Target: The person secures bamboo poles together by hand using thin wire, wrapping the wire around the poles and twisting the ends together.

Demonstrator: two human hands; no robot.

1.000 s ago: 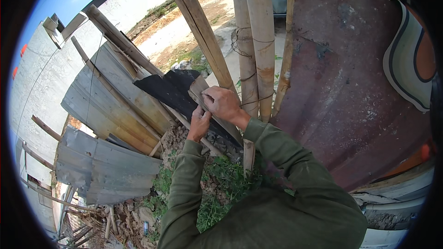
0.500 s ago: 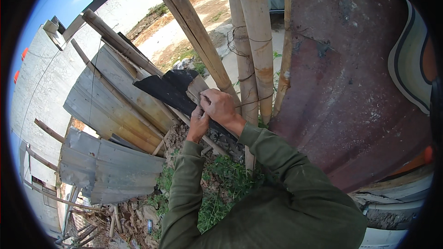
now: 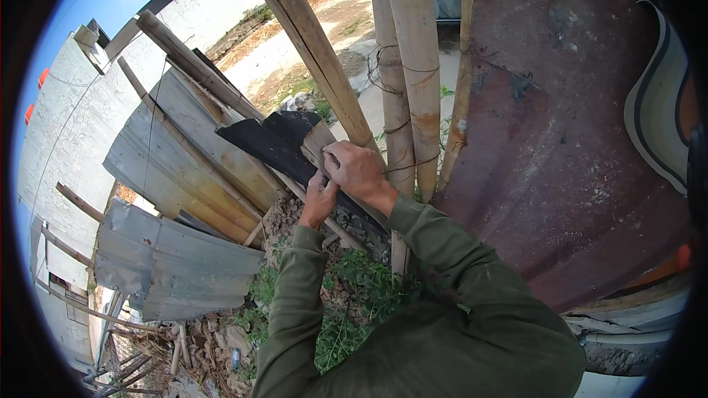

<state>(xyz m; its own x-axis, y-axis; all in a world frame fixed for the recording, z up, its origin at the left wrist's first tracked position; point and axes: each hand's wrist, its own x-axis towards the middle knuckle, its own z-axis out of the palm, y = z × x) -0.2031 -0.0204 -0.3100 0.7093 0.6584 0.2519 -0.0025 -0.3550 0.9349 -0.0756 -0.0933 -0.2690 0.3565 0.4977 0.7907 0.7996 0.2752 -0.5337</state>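
My right hand [image 3: 356, 172] is closed, its fingers curled at the lower end of a short grey-brown wooden board [image 3: 315, 138]. Just below and to the left, my left hand [image 3: 320, 197] is pinched, thumb up, with its tip close to the right hand's fingers. Whatever lies between the fingers of either hand is too small or hidden to make out. The board rests against a black corrugated sheet [image 3: 267, 144], which slants down under both hands. Behind the hands, a slanting wooden post [image 3: 317, 51] rises toward the upper left.
Bamboo poles [image 3: 417, 66] bound with thin wire [image 3: 391, 88] stand right of the hands. A large reddish-brown metal sheet [image 3: 560, 125] fills the right side. Grey corrugated sheets [image 3: 177, 262] lean at the left. Green weeds [image 3: 361, 287] and rubble lie below my arms.
The view has shifted slightly, moving the surroundings a little to the right. Both hands stay at the board with almost the same closed grip.
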